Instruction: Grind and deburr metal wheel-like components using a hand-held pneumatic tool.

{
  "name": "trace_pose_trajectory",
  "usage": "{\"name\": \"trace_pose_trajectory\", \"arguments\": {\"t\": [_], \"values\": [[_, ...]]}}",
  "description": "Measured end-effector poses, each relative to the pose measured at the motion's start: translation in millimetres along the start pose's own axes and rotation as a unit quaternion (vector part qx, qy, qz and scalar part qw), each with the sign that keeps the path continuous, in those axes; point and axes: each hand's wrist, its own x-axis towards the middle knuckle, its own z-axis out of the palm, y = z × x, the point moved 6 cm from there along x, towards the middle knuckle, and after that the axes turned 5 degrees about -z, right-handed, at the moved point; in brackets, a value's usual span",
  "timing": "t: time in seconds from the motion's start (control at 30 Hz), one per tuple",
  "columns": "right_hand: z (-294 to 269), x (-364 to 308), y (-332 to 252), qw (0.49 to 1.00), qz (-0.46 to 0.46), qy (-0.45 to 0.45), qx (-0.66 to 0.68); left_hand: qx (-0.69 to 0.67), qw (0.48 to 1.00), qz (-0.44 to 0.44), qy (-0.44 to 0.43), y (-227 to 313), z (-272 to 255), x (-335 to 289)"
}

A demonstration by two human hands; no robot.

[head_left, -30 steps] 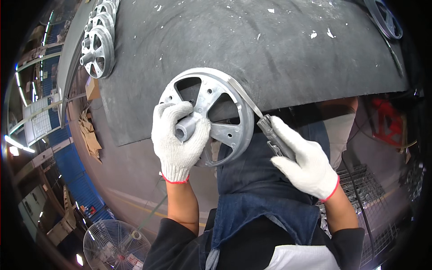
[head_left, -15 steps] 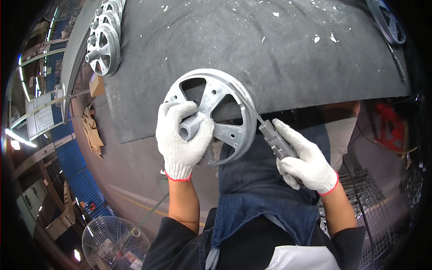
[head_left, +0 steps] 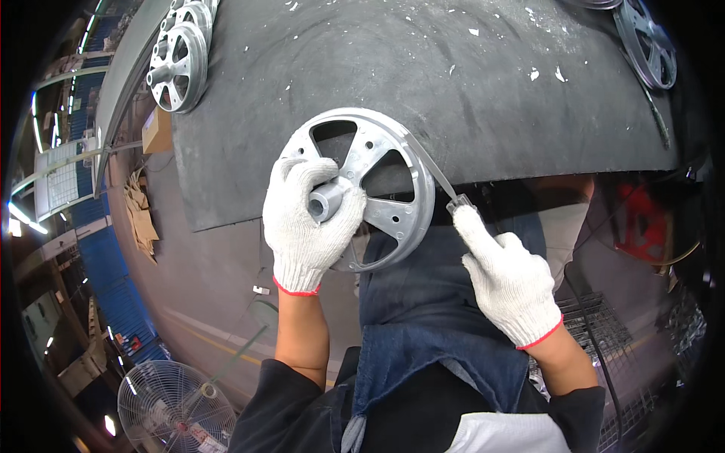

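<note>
A silvery cast-metal spoked wheel (head_left: 380,211) leans at the front edge of the dark table, with its hub sticking out toward me. My left hand (head_left: 306,226), in a white knit glove with a red cuff, is closed round the hub. My right hand (head_left: 507,283), gloved alike, grips a file-like hand tool (head_left: 438,171) by its grey handle, forefinger stretched along it. The tool's long, thin, flat blade lies along the right side of the wheel's rim. The glove hides most of the handle, and the wheel's lower edge sits over my denim apron.
Bits of pale scrap dot the table (head_left: 362,68). Several similar wheels (head_left: 181,68) line its far left edge. More wheels (head_left: 648,47) and a thin dark rod (head_left: 658,113) lie at the right. A cardboard box (head_left: 157,130), a fan (head_left: 177,411) and a wire basket (head_left: 593,317) stand around.
My right hand has shifted its hold: the glove now covers more of the handle, forefinger laid along it. The blade's angle against the rim is steeper. My left hand keeps the hub.
</note>
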Motion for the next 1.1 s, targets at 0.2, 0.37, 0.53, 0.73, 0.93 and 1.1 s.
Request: {"name": "trace_pose_trajectory", "arguments": {"t": [0.2, 0.37, 0.53, 0.73, 0.93, 1.1], "values": [[-3, -1, 4, 0.999, 0.017, 0.024, 0.044, 0.005, 1.0, 0.015, -0.003, -3, 1, -2], [4, -2, 3, 0.999, 0.004, 0.024, 0.043, -0.003, 1.0, 0.002, -0.001, -2, 0, -1], [5, 7, 19, 0.962, 0.015, 0.034, 0.271, 0.005, 1.0, 0.006, -0.002, -1, 0, 0], [15, 0, 21, 0.705, 0.24, -0.118, 0.656, -0.001, 1.0, 0.013, -0.001, 0, -1, 0], [13, 0, 15, 0.761, 0.241, -0.101, 0.594, 0.004, 1.0, 0.004, -0.005, -3, 0, 1], [11, 2, 26, 0.861, 0.155, -0.066, 0.479, 0.006, 1.0, 0.015, 0.003, -2, 0, 0]]}}
